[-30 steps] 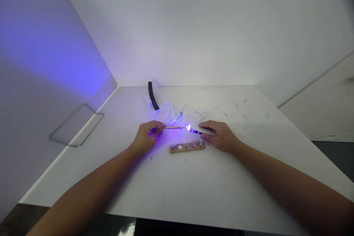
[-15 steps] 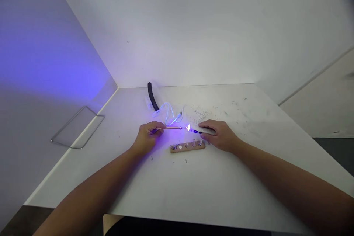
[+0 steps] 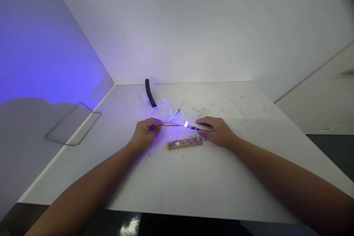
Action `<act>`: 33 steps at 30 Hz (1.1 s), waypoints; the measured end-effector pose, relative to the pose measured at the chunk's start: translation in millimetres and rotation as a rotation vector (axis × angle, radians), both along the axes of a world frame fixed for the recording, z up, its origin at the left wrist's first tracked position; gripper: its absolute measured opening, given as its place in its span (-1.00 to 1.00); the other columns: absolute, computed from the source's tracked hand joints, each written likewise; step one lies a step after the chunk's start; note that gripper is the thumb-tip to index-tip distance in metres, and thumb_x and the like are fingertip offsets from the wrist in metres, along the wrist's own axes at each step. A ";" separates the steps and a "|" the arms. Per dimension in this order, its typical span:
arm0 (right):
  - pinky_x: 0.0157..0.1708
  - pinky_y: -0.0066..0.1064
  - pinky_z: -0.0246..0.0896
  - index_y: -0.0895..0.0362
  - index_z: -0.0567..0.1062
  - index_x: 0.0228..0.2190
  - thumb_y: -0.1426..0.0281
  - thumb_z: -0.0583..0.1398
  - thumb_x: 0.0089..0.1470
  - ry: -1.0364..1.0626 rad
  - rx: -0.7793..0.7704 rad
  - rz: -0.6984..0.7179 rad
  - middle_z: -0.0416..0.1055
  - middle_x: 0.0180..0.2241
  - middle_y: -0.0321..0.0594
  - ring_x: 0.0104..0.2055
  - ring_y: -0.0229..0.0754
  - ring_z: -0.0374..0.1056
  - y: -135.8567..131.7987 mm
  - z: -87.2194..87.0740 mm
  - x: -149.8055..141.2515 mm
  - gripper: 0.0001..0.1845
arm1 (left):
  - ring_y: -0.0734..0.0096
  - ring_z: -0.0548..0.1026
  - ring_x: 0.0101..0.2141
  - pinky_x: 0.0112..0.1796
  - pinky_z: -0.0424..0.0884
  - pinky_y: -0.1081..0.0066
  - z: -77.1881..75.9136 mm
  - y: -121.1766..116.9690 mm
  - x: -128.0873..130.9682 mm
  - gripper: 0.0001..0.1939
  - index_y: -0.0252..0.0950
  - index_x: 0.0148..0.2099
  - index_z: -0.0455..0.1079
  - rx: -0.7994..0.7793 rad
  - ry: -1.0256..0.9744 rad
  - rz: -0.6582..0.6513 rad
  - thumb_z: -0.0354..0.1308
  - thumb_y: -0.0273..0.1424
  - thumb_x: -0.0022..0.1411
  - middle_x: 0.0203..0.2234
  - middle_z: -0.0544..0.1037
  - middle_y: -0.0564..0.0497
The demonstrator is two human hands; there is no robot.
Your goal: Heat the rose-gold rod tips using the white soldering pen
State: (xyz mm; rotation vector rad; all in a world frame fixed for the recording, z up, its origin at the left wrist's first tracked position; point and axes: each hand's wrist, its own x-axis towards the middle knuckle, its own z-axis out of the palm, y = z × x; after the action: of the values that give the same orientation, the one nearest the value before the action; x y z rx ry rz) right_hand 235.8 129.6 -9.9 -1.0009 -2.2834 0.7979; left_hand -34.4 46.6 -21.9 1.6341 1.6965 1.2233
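My left hand (image 3: 145, 132) is closed on a thin copper-coloured stick (image 3: 169, 125), held level and pointing right. At its far end the tip meets a bright violet glow, so what sits there is hard to make out. My right hand (image 3: 217, 131) grips a slim white UV lamp (image 3: 204, 127) with a dark display, its lit end facing the stick's tip. Just below, on the table, lies a narrow brown strip (image 3: 188, 144) carrying several small clear pieces and a white dot. A white cable (image 3: 165, 110) loops behind the hands.
On the white table (image 3: 207, 184), a curved black tube (image 3: 150, 94) stands toward the back wall. A bent metal wire frame (image 3: 73, 123) is at the left, by the side wall. Dark specks are scattered behind my right hand.
The view has shifted slightly, so everything appears a little higher and further left. The lamp and stick stay held end to end; the dark shadow on the left wall looks larger.
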 end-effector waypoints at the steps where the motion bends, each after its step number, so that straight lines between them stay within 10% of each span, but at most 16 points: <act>1: -0.15 -0.23 0.32 0.07 0.48 -0.22 0.36 0.21 -0.09 0.000 -0.001 0.000 0.45 -0.19 -0.21 -0.14 -0.07 0.37 -0.2 0.5 0.1 -0.70 | 0.44 0.43 -0.44 -0.41 0.32 0.47 0.2 0.2 0.0 -0.84 -0.32 -0.30 0.46 -0.001 -0.003 0.003 0.10 -0.43 0.03 -0.43 0.53 0.00; 33: -0.11 -0.21 0.30 0.08 0.48 -0.22 0.35 0.22 -0.10 -0.026 -0.021 -0.037 0.44 -0.17 -0.22 -0.12 -0.07 0.35 0.3 -1.1 -1.2 -0.69 | 0.47 0.36 -0.49 -0.45 0.27 0.47 11.9 -4.7 2.5 -0.75 -0.31 -0.23 0.45 -0.095 -0.029 0.006 0.08 -0.32 0.07 -0.48 0.48 0.03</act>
State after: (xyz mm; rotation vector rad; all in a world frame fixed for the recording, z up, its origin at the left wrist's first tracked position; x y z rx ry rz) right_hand 234.7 129.9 -11.0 -1.0658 -2.2763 0.7998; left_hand -31.9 41.8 -10.0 1.5497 1.7157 1.1456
